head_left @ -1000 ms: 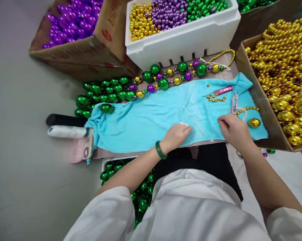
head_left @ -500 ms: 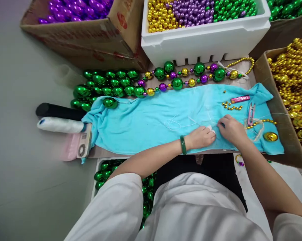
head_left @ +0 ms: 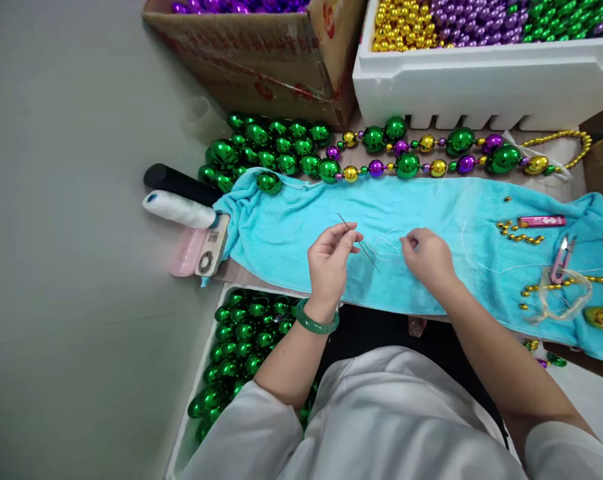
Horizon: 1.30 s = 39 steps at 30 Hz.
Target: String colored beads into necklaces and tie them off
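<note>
Hands Apart, Needle in Plain View

Nearest is a big box of shiny green beads (head_left: 244,330), low on the left. Past it, the left hand (head_left: 331,263), with a green bangle (head_left: 317,320) on its wrist, pinches a long needle (head_left: 370,259) between thumb and fingers. The needle leans over the blue towel (head_left: 291,230). The right hand (head_left: 428,262) is curled, with thumb and finger close together; I cannot tell if it pinches anything.

Half a second ago the hands were side by side. Now there is a gap, with a loop of thin thread (head_left: 384,260) in it. So the needle seems well held, with room around it.

To the right are pink snips (head_left: 561,259) and tiny gold beads (head_left: 529,239). Behind the towel lies a long bead string (head_left: 407,165), then a white box (head_left: 481,80).
</note>
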Available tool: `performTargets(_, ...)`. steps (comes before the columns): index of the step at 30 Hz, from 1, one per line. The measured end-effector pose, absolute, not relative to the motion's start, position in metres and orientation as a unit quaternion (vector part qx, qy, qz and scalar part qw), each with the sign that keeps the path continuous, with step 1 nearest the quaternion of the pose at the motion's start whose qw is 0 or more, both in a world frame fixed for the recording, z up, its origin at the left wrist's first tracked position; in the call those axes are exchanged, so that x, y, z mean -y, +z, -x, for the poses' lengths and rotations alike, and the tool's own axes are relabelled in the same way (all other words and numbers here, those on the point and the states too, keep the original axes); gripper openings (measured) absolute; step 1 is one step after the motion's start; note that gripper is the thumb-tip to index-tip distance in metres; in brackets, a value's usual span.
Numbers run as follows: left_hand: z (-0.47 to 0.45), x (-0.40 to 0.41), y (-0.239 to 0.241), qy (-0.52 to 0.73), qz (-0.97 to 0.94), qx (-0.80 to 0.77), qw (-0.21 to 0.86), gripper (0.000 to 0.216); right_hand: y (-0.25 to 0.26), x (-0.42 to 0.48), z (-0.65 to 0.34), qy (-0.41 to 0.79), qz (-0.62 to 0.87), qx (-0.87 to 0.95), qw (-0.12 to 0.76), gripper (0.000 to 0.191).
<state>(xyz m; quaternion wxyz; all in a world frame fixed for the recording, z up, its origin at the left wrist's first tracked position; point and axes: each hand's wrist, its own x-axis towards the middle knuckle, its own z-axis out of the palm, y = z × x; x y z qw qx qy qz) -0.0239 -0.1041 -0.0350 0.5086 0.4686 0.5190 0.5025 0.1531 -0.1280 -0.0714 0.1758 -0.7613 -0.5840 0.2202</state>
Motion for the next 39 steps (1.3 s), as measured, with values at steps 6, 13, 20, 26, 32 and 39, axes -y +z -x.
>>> performTargets(6,0.037,0.098,-0.031,0.531,-0.379,-0.513,0.558,0.027,-0.083,0.085,-0.109,0.258,0.796,0.541,0.087,0.031)
performTargets(13,0.042,0.094,-0.029,0.524,-0.333,-0.485,0.616,0.025,-0.090,0.090,-0.140,0.327,0.787,0.492,0.178,0.024)
performTargets(20,0.043,0.092,-0.033,0.529,-0.358,-0.496,0.588,0.026,-0.080,0.095,-0.136,0.273,0.810,0.489,0.174,0.033)
performTargets(26,0.047,0.098,-0.034,0.525,-0.406,-0.495,0.561,0.026,-0.084,0.082,-0.108,0.280,0.810,0.498,0.130,0.023)
performTargets(32,0.048,0.103,-0.032,0.479,-0.420,-0.504,0.584,0.027,-0.084,0.090,-0.129,0.368,0.765,0.465,0.252,0.019)
performTargets(39,0.024,0.110,-0.029,0.397,-0.421,-0.485,0.656,0.026,-0.043,0.116,-0.149,0.565,0.566,0.293,0.525,0.019)
